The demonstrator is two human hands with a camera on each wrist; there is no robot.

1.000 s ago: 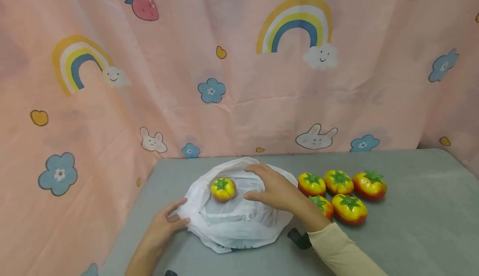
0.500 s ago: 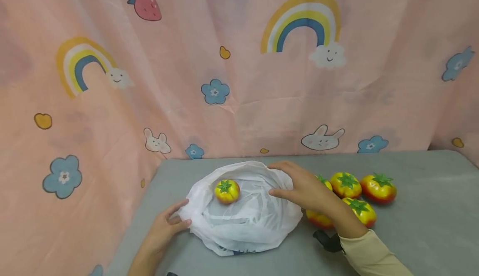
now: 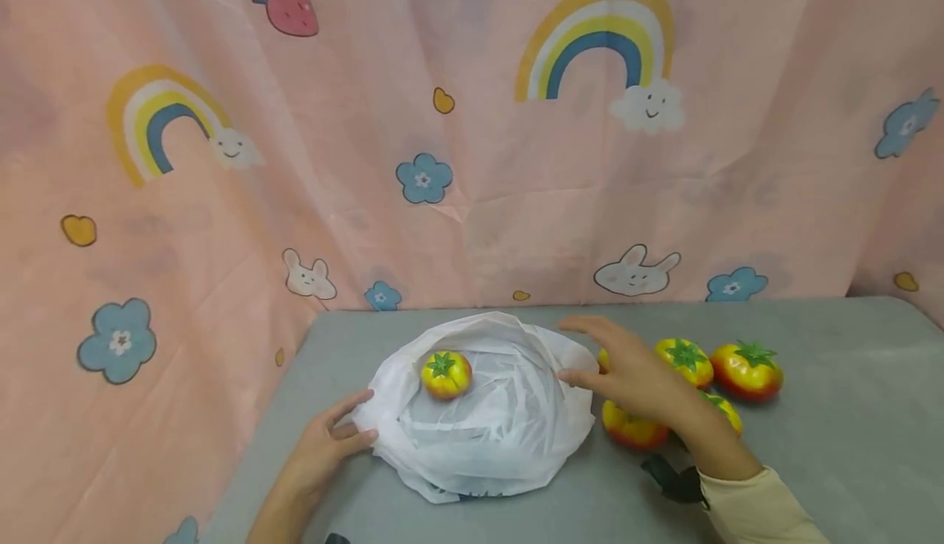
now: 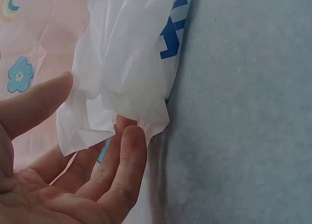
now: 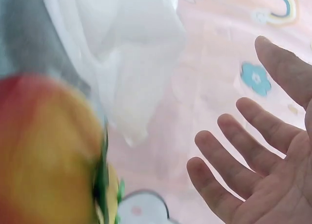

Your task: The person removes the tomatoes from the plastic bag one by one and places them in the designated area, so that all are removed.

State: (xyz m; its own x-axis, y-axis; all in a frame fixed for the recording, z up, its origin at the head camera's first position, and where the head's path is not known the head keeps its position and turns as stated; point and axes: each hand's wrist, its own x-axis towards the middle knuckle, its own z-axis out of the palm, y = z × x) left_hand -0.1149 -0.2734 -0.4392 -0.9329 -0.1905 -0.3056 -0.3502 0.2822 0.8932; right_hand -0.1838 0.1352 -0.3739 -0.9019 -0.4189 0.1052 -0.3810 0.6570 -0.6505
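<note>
A white plastic bag (image 3: pixel 487 466) lies opened up on the grey table, with one glossy yellow-red tomato (image 3: pixel 446 374) inside toward its left. My left hand (image 3: pixel 317 450) touches the bag's left edge, thumb and fingers spread apart around the thin plastic in the left wrist view. Fingers loosely extended and holding nothing, my right hand (image 3: pixel 637 376) is over the bag's right rim. Beneath and beside it are several more tomatoes, including a near one (image 3: pixel 634 427) and the far right one (image 3: pixel 747 372), some partly hidden by the hand and forearm.
A pink printed curtain (image 3: pixel 487 134) hangs along the back and left of the grey table (image 3: pixel 833 421). A black wrist-camera mount (image 3: pixel 673 478) sits by the right sleeve. Blue print (image 4: pixel 170 41) shows on the bag's side.
My right hand has moved from over the inside of the bag to the right, out toward the tomatoes. The left hand stays at the bag's edge; the tomato inside has not moved.
</note>
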